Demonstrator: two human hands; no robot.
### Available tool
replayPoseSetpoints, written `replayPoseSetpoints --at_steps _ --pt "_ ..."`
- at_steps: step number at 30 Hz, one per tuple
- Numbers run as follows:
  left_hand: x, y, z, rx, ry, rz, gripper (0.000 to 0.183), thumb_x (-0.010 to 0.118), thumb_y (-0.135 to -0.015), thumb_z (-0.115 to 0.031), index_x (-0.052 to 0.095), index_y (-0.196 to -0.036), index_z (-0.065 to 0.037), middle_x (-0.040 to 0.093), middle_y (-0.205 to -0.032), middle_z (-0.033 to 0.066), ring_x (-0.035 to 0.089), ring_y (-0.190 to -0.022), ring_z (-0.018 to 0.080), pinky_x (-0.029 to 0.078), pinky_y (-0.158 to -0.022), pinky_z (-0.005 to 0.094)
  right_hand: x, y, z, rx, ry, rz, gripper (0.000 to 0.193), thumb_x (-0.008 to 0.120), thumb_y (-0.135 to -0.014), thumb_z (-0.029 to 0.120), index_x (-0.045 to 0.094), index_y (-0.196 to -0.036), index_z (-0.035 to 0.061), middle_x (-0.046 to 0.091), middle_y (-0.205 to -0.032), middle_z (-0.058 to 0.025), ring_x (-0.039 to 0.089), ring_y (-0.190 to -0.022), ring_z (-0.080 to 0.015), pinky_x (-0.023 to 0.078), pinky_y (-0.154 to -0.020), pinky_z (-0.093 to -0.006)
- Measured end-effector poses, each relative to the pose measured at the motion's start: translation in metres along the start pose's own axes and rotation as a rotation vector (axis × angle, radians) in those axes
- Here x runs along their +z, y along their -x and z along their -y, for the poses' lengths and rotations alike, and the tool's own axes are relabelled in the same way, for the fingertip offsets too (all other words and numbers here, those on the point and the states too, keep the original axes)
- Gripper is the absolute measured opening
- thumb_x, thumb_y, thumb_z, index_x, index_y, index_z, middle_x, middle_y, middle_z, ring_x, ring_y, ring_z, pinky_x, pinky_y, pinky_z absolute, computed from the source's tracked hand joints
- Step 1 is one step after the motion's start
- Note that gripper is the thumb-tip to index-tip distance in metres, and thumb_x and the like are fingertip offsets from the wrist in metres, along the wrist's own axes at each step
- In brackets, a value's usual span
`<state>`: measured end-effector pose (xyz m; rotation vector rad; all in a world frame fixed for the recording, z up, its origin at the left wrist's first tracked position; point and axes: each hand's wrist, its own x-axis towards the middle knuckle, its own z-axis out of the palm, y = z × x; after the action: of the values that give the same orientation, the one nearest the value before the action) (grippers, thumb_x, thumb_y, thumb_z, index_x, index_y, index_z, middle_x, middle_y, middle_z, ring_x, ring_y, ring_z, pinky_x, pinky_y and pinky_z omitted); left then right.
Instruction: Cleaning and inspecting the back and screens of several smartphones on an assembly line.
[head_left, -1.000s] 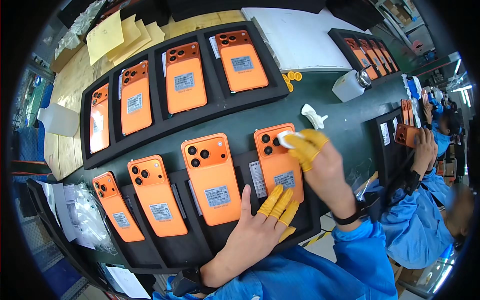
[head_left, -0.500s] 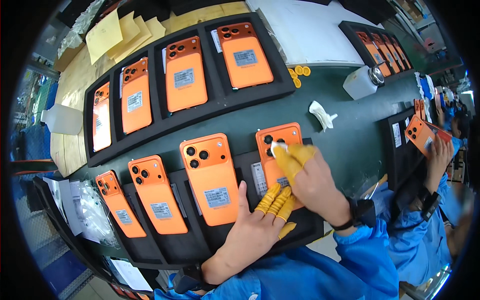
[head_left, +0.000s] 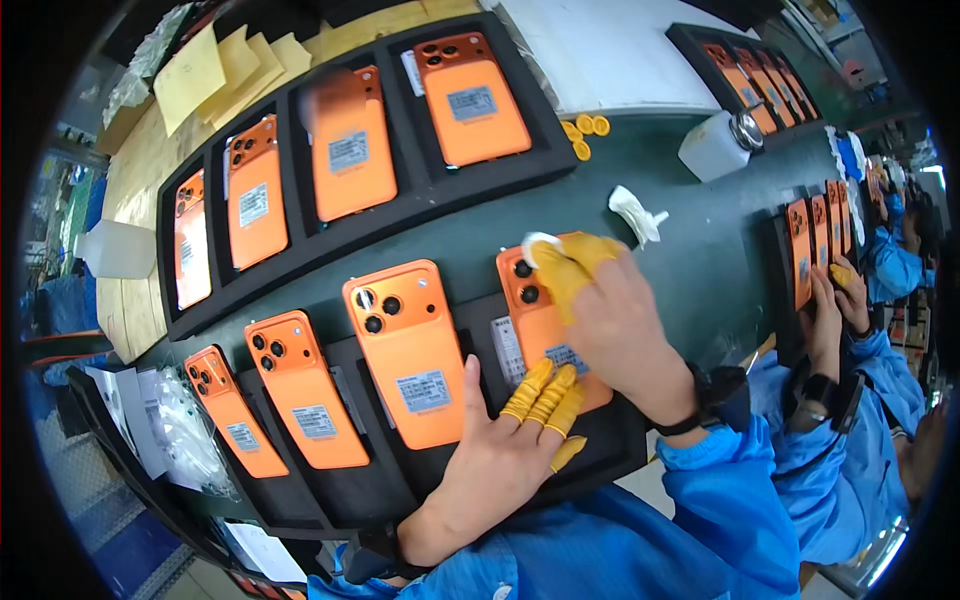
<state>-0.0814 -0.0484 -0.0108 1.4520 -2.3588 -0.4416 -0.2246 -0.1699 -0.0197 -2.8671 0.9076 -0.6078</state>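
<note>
The near black foam tray [head_left: 392, 482] lies on the green worktop [head_left: 690, 255] and carries four orange smartphones, backs up, in a row along its compartments, camera ends reaching past its far edge. The rightmost phone [head_left: 532, 328], at the tray's right end, lies under both hands. The left hand [head_left: 492, 450] rests flat on its lower part, yellow-sleeved fingers slightly apart, thumb spread away, gripping nothing. The fingers of the right hand [head_left: 610, 310] are drawn together around a white wipe [head_left: 541, 244], pressed against the phone's camera end. A white box [head_left: 507, 350] with a printed label sits in the near tray's compartment, just left of that phone.

Beyond the near tray stands a far black tray [head_left: 408, 198], one orange phone in each of its four compartments. Right of and beyond the near tray are a crumpled white tissue [head_left: 636, 216] and a white dispenser bottle [head_left: 715, 147] with a metal top; its contents cannot be told. A clear plastic bag [head_left: 190, 440] lies by the near tray's left end.
</note>
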Motion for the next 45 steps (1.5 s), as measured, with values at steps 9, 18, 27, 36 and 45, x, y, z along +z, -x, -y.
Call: replayPoseSetpoints --at_steps 9,18,27,36,45 --pt "0.001 0.003 0.000 0.013 -0.016 0.025 0.036 0.065 -0.081 -0.035 0.067 -0.103 -0.006 0.059 -0.064 0.0003 0.059 -0.060 0.0119 0.012 -0.106 0.0697 -0.002 0.006 0.004 0.023 -0.028 -0.016 0.050 0.063 -0.065 0.010 0.056 -0.111 -0.0095 0.053 -0.101 -0.0180 0.054 -0.092 -0.0349 0.045 -0.081 -0.0430" --pt "0.005 0.005 0.004 0.027 -0.010 -0.064 0.035 0.063 -0.082 -0.035 0.066 -0.101 -0.006 0.062 -0.068 0.0016 0.061 -0.060 0.0130 0.013 -0.105 0.0699 -0.005 -0.007 0.007 0.108 0.005 -0.103 0.045 0.062 -0.066 0.003 0.058 -0.109 -0.0077 0.054 -0.101 -0.0181 0.053 -0.090 -0.0339 0.047 -0.080 -0.0406" --pt "0.006 0.003 0.003 0.003 0.009 0.011 0.034 0.061 -0.084 -0.035 0.067 -0.100 -0.006 0.065 -0.073 0.0024 0.065 -0.075 0.0139 0.009 -0.105 0.0704 -0.003 -0.014 0.002 0.129 -0.005 -0.109 0.042 0.060 -0.066 0.003 0.059 -0.107 -0.0077 0.056 -0.102 -0.0190 0.055 -0.092 -0.0327 0.046 -0.081 -0.0407" --pt "0.002 0.006 0.001 -0.002 0.023 0.084 0.037 0.061 -0.085 -0.036 0.065 -0.108 -0.007 0.068 -0.083 0.0039 0.066 -0.083 0.0132 0.009 -0.105 0.0707 -0.001 -0.009 0.004 0.048 -0.002 -0.086 0.037 0.061 -0.067 0.005 0.060 -0.102 -0.0064 0.055 -0.097 -0.0180 0.054 -0.089 -0.0337 0.046 -0.079 -0.0445" --pt "-0.004 0.004 0.001 0.003 -0.008 0.115 0.041 0.062 -0.084 -0.036 0.064 -0.112 -0.006 0.067 -0.083 0.0041 0.066 -0.093 0.0139 0.007 -0.104 0.0709 -0.006 -0.005 0.001 0.113 0.003 -0.144 0.043 0.061 -0.067 0.002 0.059 -0.109 -0.0067 0.056 -0.098 -0.0154 0.054 -0.091 -0.0334 0.047 -0.078 -0.0433"
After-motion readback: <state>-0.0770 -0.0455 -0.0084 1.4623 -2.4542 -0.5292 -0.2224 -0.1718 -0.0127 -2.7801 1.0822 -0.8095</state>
